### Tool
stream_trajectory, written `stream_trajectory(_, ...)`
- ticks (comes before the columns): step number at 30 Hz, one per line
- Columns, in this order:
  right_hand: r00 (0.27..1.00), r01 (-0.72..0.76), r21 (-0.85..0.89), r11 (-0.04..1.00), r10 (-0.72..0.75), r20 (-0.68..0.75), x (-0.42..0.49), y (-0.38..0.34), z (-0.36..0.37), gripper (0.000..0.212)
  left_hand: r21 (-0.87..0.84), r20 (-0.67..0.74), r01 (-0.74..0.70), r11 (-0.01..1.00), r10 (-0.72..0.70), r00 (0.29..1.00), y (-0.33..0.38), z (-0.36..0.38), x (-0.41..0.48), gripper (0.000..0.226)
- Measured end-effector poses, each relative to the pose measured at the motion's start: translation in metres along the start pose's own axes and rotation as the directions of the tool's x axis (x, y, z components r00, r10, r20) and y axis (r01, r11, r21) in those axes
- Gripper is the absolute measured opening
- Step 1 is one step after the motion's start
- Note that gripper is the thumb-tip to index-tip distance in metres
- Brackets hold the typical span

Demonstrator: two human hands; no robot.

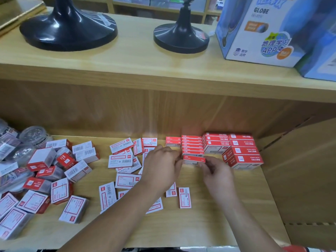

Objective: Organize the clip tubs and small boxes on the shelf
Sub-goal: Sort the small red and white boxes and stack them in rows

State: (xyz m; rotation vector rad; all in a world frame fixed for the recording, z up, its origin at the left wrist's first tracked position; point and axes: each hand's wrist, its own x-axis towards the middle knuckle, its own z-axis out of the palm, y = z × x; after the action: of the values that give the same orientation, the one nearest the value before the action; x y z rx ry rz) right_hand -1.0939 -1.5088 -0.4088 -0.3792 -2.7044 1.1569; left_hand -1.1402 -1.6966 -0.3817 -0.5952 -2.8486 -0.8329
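Note:
On the lower wooden shelf a small red box lies at the front of a tidy row of red boxes. My left hand pinches its left end and my right hand pinches its right end. To the right stand bigger stacked red boxes. Several loose white-and-red boxes lie scattered left of my hands. Clear round clip tubs sit at the far left, partly cut off by the frame edge.
A heap of larger red-and-white boxes fills the shelf's left side. The upper shelf carries two black globe stands and a blue globe carton. A wooden side panel closes the shelf on the right.

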Motion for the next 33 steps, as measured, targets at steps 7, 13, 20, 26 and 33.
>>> stream_trajectory(7,0.996,0.059,-0.101,0.993,-0.065,-0.055,0.004,-0.004,0.006,0.003,0.1,0.02,-0.054,0.994,0.052,0.998,-0.007,0.014,0.005,0.018)
stream_trajectory(13,0.997,0.056,-0.181,0.982,-0.065,-0.044,0.007,0.003,0.01,0.013,0.097,0.016,-0.097,0.991,0.095,0.995,-0.012,0.019,0.008,0.019)
stream_trajectory(20,0.997,0.065,-0.179,0.982,-0.073,-0.04,0.006,0.007,0.01,0.014,0.067,0.037,-0.08,0.995,0.077,0.996,-0.012,0.019,0.008,0.018)
stream_trajectory(26,0.999,0.017,-0.067,0.998,-0.02,-0.041,0.005,0.011,0.008,0.011,0.059,0.091,-0.077,0.995,0.071,0.993,-0.012,0.0,0.005,0.008)
stream_trajectory(33,0.976,-0.151,0.096,0.984,0.133,0.173,-0.039,-0.005,-0.008,0.012,-0.007,-0.012,0.035,0.999,-0.035,0.999,-0.036,-0.042,-0.059,0.011)
